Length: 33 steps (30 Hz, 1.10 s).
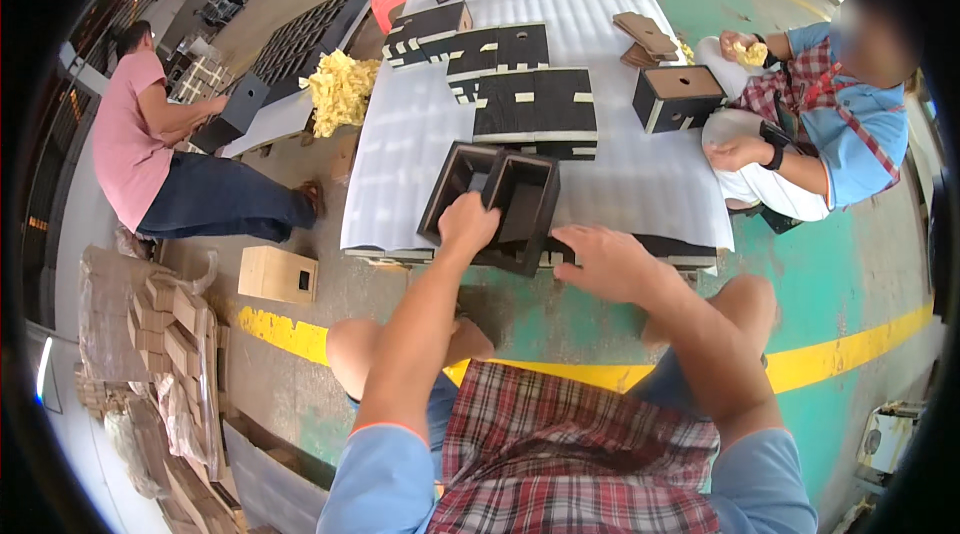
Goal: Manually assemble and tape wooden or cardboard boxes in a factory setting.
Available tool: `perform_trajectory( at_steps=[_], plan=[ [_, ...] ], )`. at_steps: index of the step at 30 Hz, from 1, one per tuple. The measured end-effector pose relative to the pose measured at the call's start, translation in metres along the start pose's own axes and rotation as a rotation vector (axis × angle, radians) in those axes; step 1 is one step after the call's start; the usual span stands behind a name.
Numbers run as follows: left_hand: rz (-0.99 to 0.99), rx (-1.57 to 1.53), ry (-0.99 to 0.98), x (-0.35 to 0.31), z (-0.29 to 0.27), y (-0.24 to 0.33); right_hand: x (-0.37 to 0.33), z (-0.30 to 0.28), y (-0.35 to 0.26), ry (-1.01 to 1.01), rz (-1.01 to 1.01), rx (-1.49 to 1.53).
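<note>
Two dark, open-topped wooden compartments (527,196) stand side by side at the table's near edge; I cannot tell whether they are one box or two. My left hand (470,224) is closed over the wall between them, its fingertips partly hidden. To the right, my right hand (612,262) has its fingers stretched out near the box's lower right corner, holding nothing. Just beyond stand black boxes with pale tape strips (535,106), set close together in rows.
White foam sheet covers the table (650,194). At right, a seated person (850,124) holds yellow material beside a brown-topped black box (680,97). Another person (150,134) handles a dark box at left, near a yellow heap (340,92). A pale wooden box (278,274) sits on the floor.
</note>
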<state>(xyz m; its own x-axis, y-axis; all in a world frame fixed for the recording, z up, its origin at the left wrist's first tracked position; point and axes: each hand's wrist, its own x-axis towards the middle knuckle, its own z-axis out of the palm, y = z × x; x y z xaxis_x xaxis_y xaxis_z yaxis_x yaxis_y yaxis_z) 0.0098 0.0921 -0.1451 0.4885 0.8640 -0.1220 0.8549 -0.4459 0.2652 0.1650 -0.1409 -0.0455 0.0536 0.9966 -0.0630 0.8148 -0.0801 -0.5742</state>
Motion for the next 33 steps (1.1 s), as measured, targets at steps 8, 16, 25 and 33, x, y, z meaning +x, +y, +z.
perform_trajectory(
  at_steps=[8,16,25,33],
  plan=[
    [-0.193,0.071,0.161,0.019,-0.071,-0.094,-0.02,-0.008,0.012,0.059,-0.004,0.007],
    [-0.375,0.109,0.141,0.115,-0.081,-0.171,-0.017,-0.031,0.015,-0.088,0.14,0.025],
    [0.186,0.255,0.251,0.119,-0.205,-0.107,-0.016,-0.033,0.006,-0.077,0.137,-0.006],
    [1.13,-1.796,-0.605,0.06,-0.221,0.048,-0.011,-0.017,0.013,-0.002,0.057,-0.05]
  ],
)
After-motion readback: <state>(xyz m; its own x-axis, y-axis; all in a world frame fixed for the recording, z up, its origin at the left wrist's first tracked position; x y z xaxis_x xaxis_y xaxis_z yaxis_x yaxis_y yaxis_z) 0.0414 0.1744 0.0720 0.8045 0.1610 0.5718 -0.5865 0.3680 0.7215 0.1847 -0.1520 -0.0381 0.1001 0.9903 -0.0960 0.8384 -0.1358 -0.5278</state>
